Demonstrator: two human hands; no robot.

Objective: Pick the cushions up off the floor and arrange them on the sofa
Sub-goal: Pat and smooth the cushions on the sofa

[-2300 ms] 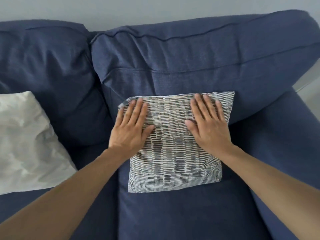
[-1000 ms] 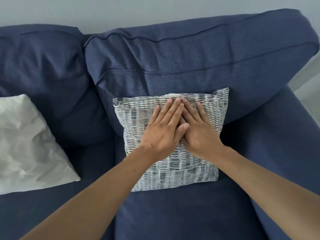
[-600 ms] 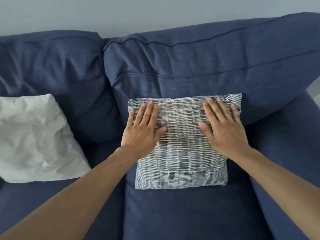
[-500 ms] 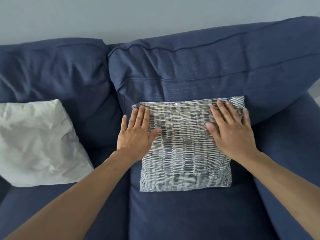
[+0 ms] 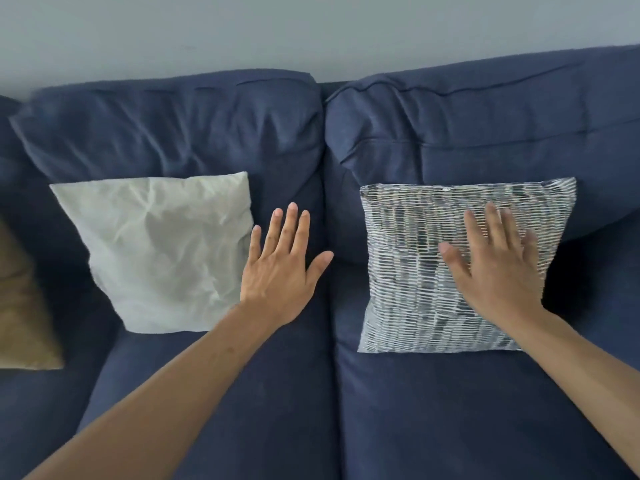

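A dark blue fabric sofa [image 5: 311, 393] fills the view, its two back cushions against a pale grey wall [image 5: 311, 29]. Three square cushions stand propped against the sofa back, none with a clear long axis. A crumpled white cushion [image 5: 156, 251] leans on the left back cushion, tilted slightly. A grey-and-white woven-pattern cushion [image 5: 415, 271] leans on the right back cushion, top edge level. At the far left, an olive-brown cushion [image 5: 20, 306] is cut off by the frame. The left hand [image 5: 280, 271] is spread flat, fingers straight, holding nothing, between the white and patterned cushions. The right hand [image 5: 498, 271], blurred, lies open with fingers splayed over the patterned cushion; contact is unclear.
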